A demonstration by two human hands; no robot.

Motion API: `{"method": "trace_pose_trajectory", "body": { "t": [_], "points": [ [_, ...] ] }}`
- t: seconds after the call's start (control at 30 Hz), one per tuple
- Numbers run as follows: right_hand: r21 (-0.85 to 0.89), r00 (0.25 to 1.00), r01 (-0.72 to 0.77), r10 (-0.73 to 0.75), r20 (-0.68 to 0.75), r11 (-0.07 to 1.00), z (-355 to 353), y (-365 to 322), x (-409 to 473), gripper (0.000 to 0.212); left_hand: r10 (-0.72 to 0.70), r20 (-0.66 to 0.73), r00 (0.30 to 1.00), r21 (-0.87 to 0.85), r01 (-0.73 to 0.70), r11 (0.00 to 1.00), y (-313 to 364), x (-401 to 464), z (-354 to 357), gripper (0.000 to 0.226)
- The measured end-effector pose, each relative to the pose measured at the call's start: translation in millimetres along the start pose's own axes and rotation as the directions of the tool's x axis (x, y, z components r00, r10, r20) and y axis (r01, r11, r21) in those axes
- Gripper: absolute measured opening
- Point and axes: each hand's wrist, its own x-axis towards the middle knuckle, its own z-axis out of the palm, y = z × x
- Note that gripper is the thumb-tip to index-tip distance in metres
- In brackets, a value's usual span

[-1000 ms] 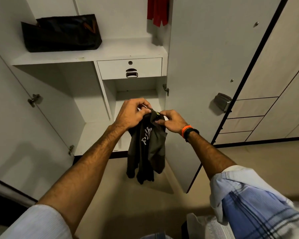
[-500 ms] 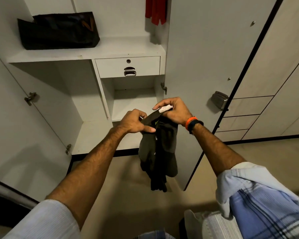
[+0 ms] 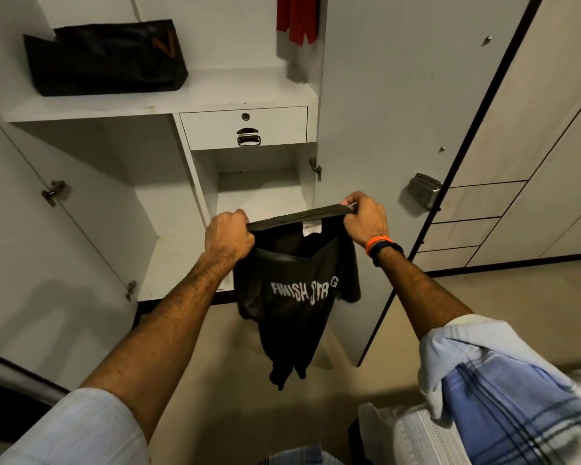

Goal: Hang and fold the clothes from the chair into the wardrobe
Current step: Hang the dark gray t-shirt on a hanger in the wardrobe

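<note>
One black T-shirt [image 3: 294,297] with white lettering hangs in mid-air in front of the open wardrobe [image 3: 168,105], above the floor [image 3: 222,380]. Left hand [image 3: 228,236] grips one end of its stretched top edge in a closed fist; right hand [image 3: 364,219] pinches the other end, fingers curled over the fabric. Both forearms are extended forward, hands level and apart. On the wardrobe's upper shelf: one black bag [image 3: 104,58]. One red garment [image 3: 297,18] hangs above. One closed drawer [image 3: 244,127] is below the shelf.
</note>
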Motion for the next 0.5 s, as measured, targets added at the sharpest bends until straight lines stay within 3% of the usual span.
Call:
{"method": "trace_pose_trajectory", "body": {
  "t": [0.1, 0.2, 0.27, 0.37, 0.43, 0.5],
  "points": [
    [-0.059, 1.0, 0.02, -0.019, 0.016, 0.998, 0.5, 0.0, 1.7, 0.03, -0.202, -0.002, 0.979, -0.297, 0.193, 0.935, -9.5, -3.1, 0.2, 0.03],
    [-0.222, 0.973, 0.054, -0.001, 0.229, 0.974, -2.3, 0.6, 3.9, 0.031, -0.243, -0.02, 0.97, -0.377, 0.218, 0.9, -11.7, 1.4, -5.9, 0.033],
    [-0.215, 0.976, 0.104, -0.058, 0.211, 0.971, -2.4, -2.8, 4.1, 0.032, -0.152, -0.089, 0.984, -0.289, 0.12, 0.95, -12.0, 4.6, -12.5, 0.033],
    [-0.109, 0.989, 0.132, -0.138, -0.053, 0.985, -2.7, -9.8, 6.3, 0.034, 0.048, -0.264, 0.963, -0.006, -0.051, 0.999, -9.3, 9.3, -24.3, 0.033],
    [-0.118, 0.99, 0.139, -0.142, -0.016, 0.983, -3.6, -11.7, 11.3, 0.035, 0.104, -0.312, 0.944, 0.107, -0.073, 0.992, -8.8, 14.3, -28.8, 0.034],
    [-0.143, 0.985, 0.168, -0.163, 0.049, 0.975, -5.4, -12.0, 10.4, 0.035, 0.045, -0.314, 0.948, 0.002, -0.047, 0.999, -10.8, 16.2, -27.5, 0.034]
  ]
}}
